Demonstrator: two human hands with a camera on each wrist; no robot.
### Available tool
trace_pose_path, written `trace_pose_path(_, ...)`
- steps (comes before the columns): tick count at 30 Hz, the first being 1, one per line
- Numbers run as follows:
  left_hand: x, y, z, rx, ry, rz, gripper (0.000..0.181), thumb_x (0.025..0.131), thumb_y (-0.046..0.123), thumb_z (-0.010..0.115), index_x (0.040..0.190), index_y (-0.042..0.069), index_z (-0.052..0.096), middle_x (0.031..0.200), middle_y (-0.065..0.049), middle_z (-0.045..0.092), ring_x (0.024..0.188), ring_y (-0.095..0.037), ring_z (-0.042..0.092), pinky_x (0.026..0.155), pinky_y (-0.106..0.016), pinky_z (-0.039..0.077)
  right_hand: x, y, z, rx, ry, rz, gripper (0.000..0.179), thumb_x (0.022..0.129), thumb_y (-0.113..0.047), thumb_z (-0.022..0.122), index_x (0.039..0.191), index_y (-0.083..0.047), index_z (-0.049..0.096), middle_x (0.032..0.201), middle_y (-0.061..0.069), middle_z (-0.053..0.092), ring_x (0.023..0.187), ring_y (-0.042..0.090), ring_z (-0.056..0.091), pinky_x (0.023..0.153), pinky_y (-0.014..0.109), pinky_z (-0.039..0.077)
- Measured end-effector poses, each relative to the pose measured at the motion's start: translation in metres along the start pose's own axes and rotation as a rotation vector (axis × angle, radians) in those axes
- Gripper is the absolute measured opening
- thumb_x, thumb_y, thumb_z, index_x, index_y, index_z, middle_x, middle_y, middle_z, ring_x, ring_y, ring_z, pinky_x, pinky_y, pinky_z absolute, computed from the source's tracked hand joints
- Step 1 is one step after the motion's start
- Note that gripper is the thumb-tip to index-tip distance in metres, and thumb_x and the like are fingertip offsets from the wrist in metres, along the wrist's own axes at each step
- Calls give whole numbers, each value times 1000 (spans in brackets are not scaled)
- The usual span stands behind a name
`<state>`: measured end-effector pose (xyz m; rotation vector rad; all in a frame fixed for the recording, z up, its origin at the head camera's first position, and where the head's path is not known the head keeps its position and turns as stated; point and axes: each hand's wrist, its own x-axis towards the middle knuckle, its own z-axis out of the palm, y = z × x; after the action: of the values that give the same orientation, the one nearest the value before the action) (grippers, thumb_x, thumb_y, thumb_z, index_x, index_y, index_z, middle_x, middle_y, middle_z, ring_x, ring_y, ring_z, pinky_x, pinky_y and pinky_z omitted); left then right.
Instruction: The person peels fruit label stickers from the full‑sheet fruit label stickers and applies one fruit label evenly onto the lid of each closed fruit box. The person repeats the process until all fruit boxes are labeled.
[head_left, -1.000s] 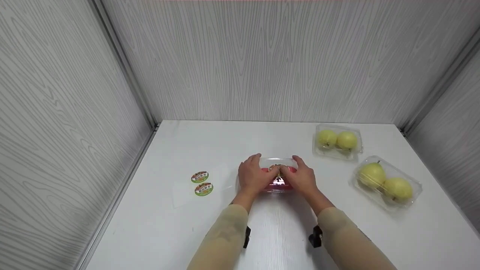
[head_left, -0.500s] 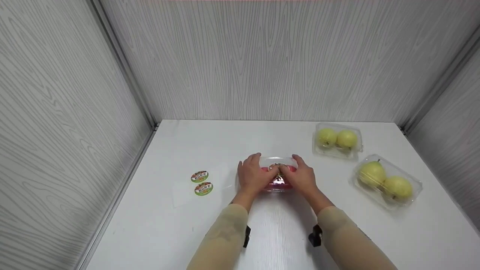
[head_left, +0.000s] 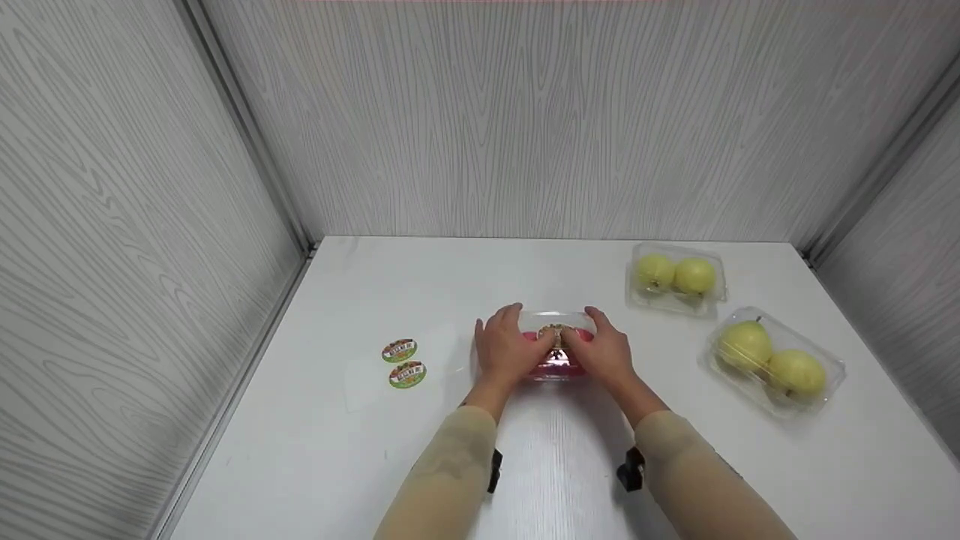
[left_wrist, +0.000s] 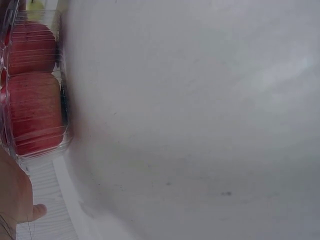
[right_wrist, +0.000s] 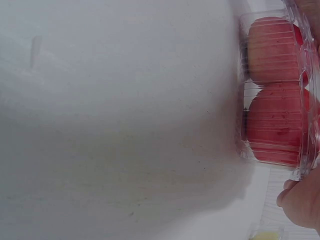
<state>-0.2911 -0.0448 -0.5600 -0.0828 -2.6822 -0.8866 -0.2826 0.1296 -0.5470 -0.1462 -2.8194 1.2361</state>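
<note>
Between my hands sits a clear plastic fruit box (head_left: pixel 555 372), its lid closed. Red apples (left_wrist: pixel 36 112) show through its ribbed wall in both wrist views. My left hand (head_left: pixel 507 351) grips the box's left end, and my right hand (head_left: pixel 604 355) grips the right end. Fingers reach toward the far corners while both thumbs meet on top, pressing an oval label (head_left: pixel 556 327) on the lid. The thumbs cover part of that label. At the left wrist view's edge and the right wrist view's lower corner, only parts of the hands show.
Left of the box, two oval fruit stickers (head_left: pixel 407 374) lie on a clear backing sheet (head_left: pixel 364 394). To the right stand two clear boxes of yellow pears, one at the back (head_left: pixel 645 306) and one nearer (head_left: pixel 780 409). Grey wood-grain panels (head_left: pixel 525 120) enclose the white table (head_left: pixel 300 465).
The head view has shifted very slightly, so the table's things appear a little higher. Both hands keep the same hold on the box, thumbs still on the label.
</note>
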Motion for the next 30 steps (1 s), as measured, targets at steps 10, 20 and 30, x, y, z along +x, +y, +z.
trace_pose_path(10,0,0,-1,-24,-2,-2,69,90,51,73,143,7,63,144,-11,66,136,-28,59,123,-63,26,1,0,0,-14,-7,6,76,99,-46,62,160,-5,43,152,29,54,141,47,51,118,57,39)
trace_pose_path(20,-1,-1,-1,-56,-12,-3,69,92,53,73,143,6,63,143,-11,66,137,-29,59,124,-59,28,0,1,-3,12,-46,33,74,103,-47,57,163,-7,39,156,27,50,146,47,45,121,59,34)
trace_pose_path(30,-1,-4,-7,-75,-31,24,77,87,57,75,144,6,62,146,-12,64,139,-30,57,125,-59,27,2,5,-8,-31,-106,-21,87,99,-58,62,164,-6,35,155,30,50,144,47,48,118,59,39)
